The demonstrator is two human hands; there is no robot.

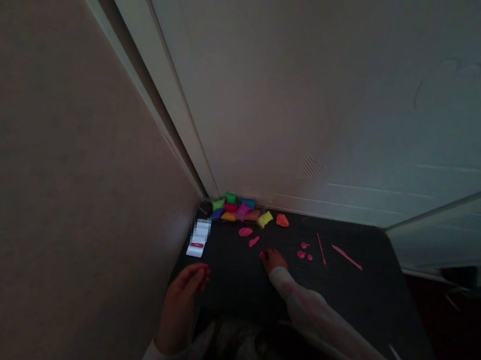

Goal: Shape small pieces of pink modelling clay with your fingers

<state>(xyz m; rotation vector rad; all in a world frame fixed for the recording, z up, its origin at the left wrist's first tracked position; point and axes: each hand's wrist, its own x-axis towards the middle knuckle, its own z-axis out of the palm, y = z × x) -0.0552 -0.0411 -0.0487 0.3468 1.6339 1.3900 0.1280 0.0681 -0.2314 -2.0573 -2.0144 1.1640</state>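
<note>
My right hand [274,260] reaches out over a dark table [361,302], fingers curled on a small pink clay piece [262,255] at its tip. Two other pink clay lumps [245,232] lie just beyond it. My left hand [188,282] hovers near the table's left front edge, its fingers bent and loosely together, with nothing visible in them. Both arms wear pale long sleeves.
A pile of coloured clay packets [236,209] sits in the far left corner, with a yellow packet [265,218] and an orange lump [282,220] beside it. Small pink bits [305,252], a thin pink stick [320,249] and a pink modelling tool [346,257] lie at right. A white card [198,239] lies left.
</note>
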